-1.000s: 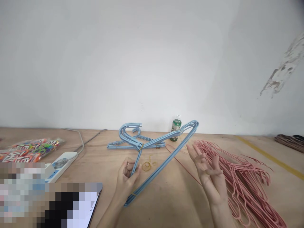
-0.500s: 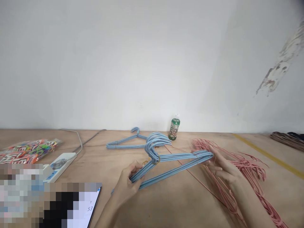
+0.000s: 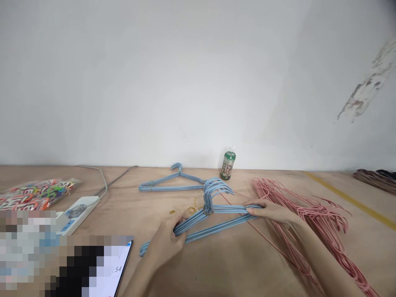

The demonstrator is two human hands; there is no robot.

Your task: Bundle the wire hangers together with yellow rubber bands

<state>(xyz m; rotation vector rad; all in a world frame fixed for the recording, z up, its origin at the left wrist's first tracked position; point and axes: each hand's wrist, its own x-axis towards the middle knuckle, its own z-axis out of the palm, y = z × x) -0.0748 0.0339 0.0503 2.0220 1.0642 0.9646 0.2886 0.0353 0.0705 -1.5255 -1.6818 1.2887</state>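
While left hand (image 3: pixel 169 237) and right hand (image 3: pixel 272 212) grip blue hangers (image 3: pixel 215 228) between them, I'd expect light, stiff shoulders (image 3: pixel 230 209), good holds.

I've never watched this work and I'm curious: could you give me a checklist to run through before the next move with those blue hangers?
1. Left hand gripping the held blue hangers: ok.
2. Right hand on their other end: ok.
3. Hooks facing the same way: ok, though slightly fanned.
4. Exact hanger count: cannot tell, they overlap.
5. Pink hangers neatly stacked: not ok, they lie splayed.
6. Bottle upright: ok.
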